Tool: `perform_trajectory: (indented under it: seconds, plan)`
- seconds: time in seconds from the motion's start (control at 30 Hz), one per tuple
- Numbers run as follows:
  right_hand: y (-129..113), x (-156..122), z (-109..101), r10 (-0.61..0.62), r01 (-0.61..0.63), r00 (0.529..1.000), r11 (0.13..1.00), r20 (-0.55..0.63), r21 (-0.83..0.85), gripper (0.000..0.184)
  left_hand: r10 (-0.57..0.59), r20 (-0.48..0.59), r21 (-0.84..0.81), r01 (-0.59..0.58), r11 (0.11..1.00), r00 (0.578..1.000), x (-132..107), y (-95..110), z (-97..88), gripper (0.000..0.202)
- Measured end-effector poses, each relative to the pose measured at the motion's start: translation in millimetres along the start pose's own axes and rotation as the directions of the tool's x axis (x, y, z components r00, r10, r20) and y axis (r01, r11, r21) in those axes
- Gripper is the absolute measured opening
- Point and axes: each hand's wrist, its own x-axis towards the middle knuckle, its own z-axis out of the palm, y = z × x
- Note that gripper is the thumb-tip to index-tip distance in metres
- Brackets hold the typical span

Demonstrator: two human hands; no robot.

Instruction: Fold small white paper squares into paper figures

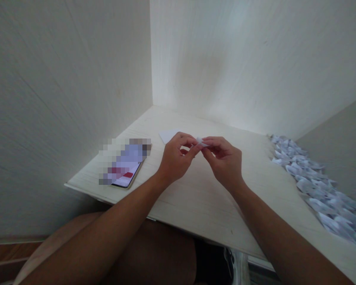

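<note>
Well, two pale wood-grain walls (77,79) meet in a corner and close in the far and left sides of the light wooden surface (195,202). Along the right edge of that surface runs a long heap of small folded paper pieces (311,186), white with a bluish tint, stretching from the back wall toward the near corner. On the left part lies a phone (127,168), flat with its screen up and lit, well apart from the heap. The person sits close, with both bare forearms reaching in over the near edge. The left hand (175,158) and the right hand (224,163) meet above the middle of the surface, fingertips turned toward each other. Just behind the left hand a flat white sheet (168,135) rests on the surface, partly hidden by the fingers. Between the two hands is a little scrap of folded paper (201,142), lifted off the surface. Each grip is narrow, thumb and forefinger pinched on that scrap, the left at one end and the right at the other.
</note>
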Motion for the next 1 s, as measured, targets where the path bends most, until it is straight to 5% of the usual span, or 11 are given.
perform_trajectory:
  seconds: [0.2,0.4,0.7,1.0]
  plan:
    - [2,-1,0,0.028,-0.029,0.999,0.997,0.021,0.067,0.007,0.029,-0.005,0.002,-0.029,1.000,1.000,0,4,0.7,0.011]
    - [6,-2,1,0.073,-0.079,0.997,0.983,0.037,0.167,0.010,-0.069,-0.043,-0.126,0.063,0.990,0.997,-1,5,3.6,0.015]
    - [7,-1,1,0.165,-0.166,0.986,0.969,0.021,0.182,0.013,0.013,-0.060,-0.021,-0.015,1.000,0.998,-5,4,0.2,0.021]
    - [0,-6,7,0.171,-0.162,0.985,0.966,-0.032,0.200,0.012,-0.070,-0.146,-0.162,0.046,0.986,0.987,-7,12,11.1,0.019]
